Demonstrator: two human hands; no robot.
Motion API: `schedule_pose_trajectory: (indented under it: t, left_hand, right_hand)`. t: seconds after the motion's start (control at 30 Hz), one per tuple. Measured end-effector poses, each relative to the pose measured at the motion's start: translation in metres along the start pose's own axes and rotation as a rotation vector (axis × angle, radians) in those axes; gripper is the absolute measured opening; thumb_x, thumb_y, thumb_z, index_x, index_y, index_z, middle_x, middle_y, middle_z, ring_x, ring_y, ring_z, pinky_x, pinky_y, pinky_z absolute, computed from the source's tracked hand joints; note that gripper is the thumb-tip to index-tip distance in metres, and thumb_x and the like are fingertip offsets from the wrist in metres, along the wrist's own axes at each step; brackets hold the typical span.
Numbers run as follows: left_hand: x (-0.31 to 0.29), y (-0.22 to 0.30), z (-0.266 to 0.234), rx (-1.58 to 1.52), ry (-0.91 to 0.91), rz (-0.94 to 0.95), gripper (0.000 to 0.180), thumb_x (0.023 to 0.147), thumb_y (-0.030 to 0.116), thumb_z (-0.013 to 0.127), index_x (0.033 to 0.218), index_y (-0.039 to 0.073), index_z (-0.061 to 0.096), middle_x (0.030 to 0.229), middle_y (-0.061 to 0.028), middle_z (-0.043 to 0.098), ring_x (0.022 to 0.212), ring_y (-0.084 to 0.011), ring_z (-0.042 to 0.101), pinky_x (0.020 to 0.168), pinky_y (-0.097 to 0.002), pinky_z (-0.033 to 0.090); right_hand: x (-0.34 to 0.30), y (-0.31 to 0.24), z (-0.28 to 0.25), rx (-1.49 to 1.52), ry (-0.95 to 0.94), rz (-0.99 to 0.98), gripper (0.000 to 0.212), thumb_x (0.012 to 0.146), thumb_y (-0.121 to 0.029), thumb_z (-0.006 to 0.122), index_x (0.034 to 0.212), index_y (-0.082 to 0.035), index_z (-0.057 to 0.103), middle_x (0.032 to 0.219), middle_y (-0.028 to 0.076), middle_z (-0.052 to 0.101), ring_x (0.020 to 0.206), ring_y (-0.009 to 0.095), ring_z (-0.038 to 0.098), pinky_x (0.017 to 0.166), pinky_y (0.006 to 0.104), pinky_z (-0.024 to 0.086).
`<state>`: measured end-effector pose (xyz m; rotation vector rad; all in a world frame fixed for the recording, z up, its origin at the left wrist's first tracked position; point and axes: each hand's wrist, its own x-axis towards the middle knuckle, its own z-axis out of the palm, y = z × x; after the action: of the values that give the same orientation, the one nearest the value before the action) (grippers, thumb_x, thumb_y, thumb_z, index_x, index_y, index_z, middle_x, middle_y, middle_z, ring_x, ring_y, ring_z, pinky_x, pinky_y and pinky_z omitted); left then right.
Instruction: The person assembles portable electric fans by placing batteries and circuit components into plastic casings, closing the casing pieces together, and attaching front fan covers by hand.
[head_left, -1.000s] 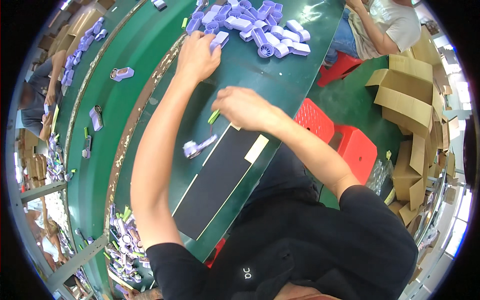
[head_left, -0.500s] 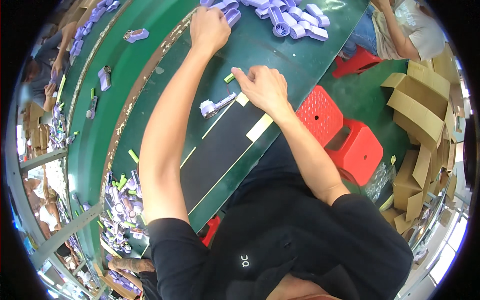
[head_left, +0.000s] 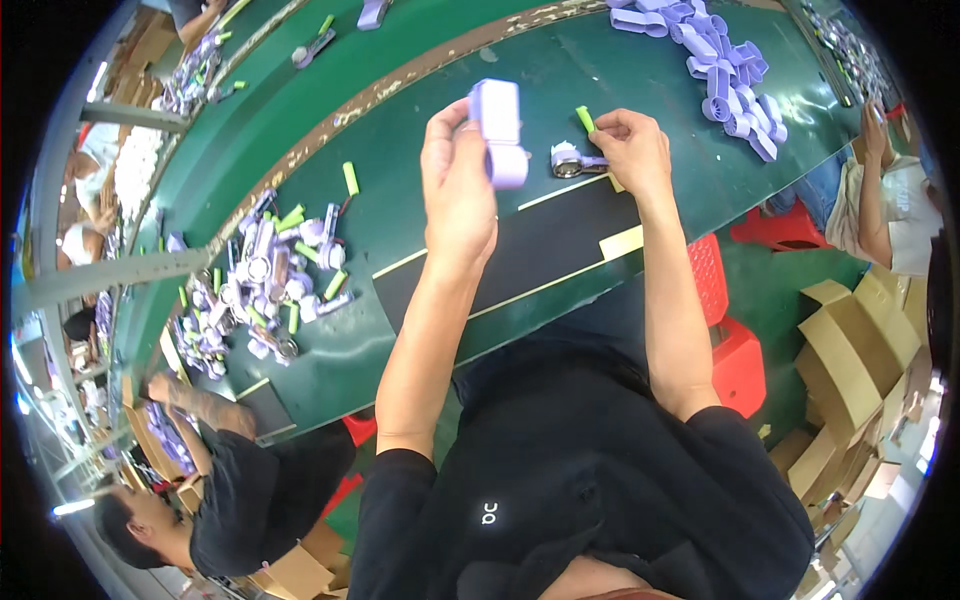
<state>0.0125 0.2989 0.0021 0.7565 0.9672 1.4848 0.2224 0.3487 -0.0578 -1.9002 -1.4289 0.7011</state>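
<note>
My left hand is raised over the table, its fingers closed around a lilac plastic fan housing. My right hand is low over the table, its fingertips pinched at the lower end of a green cylinder. Just beneath those fingertips lies a small fan assembly with a round metallic face and a white part on its side. Part of its handle is hidden by the right hand. Below both hands is a black mat with pale yellow strips along its edges.
Lilac housings lie heaped at the far right. On the left is a pile of fan assemblies with green cylinders. A green conveyor runs behind a worn raised edge. Co-workers sit on both sides; red stools and cardboard boxes stand right.
My left hand has drawn back from the lilac heap and now holds up a housing. The view has turned, showing more of the left pile. My right hand stays by the fan assembly.
</note>
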Motion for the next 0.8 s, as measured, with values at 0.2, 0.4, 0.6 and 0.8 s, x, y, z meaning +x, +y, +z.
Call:
schedule_pose_trajectory:
  t: [0.2,0.4,0.6,0.8]
  left_hand:
    - [-0.063,-0.008,-0.050,-0.268,0.102,-0.068,0.044,0.101,0.012,0.046,0.141,-0.005,0.049,0.110,-0.0126,0.060,0.092,-0.0257,0.063,0.077,-0.0395,0.055]
    - [-0.100,-0.022,-0.063,-0.271,0.079,-0.129,0.045,0.101,0.014,0.045,0.142,-0.003,0.047,0.111,-0.0191,0.068,0.091,-0.0214,0.064,0.081,-0.0346,0.052]
    - [-0.108,-0.020,-0.066,-0.287,0.120,-0.105,0.045,0.101,0.014,0.045,0.142,-0.005,0.047,0.109,-0.0191,0.066,0.090,-0.0248,0.066,0.079,-0.0376,0.054]
    - [-0.109,-0.022,-0.063,-0.283,0.095,-0.107,0.042,0.103,0.013,0.045,0.141,-0.004,0.047,0.107,-0.0177,0.065,0.086,-0.0241,0.068,0.076,-0.0370,0.056]
  right_hand:
    - [-0.007,-0.011,0.016,-0.187,0.069,-0.316,0.014,0.085,-0.014,0.069,0.093,-0.009,0.079,0.090,0.015,0.076,0.088,0.037,0.073,0.083,0.0460,0.056]
    - [-0.015,-0.012,0.018,-0.230,0.084,-0.446,0.013,0.086,-0.010,0.065,0.089,-0.005,0.077,0.092,0.016,0.073,0.086,0.040,0.071,0.079,0.0488,0.055]
    - [-0.015,-0.019,0.005,-0.265,0.159,-0.515,0.015,0.087,-0.013,0.069,0.093,-0.002,0.076,0.090,0.016,0.074,0.086,0.038,0.072,0.080,0.0478,0.055]
    - [0.004,-0.023,0.005,-0.296,-0.155,-0.191,0.018,0.082,-0.015,0.075,0.097,-0.006,0.079,0.090,0.013,0.077,0.089,0.032,0.074,0.083,0.0427,0.056]
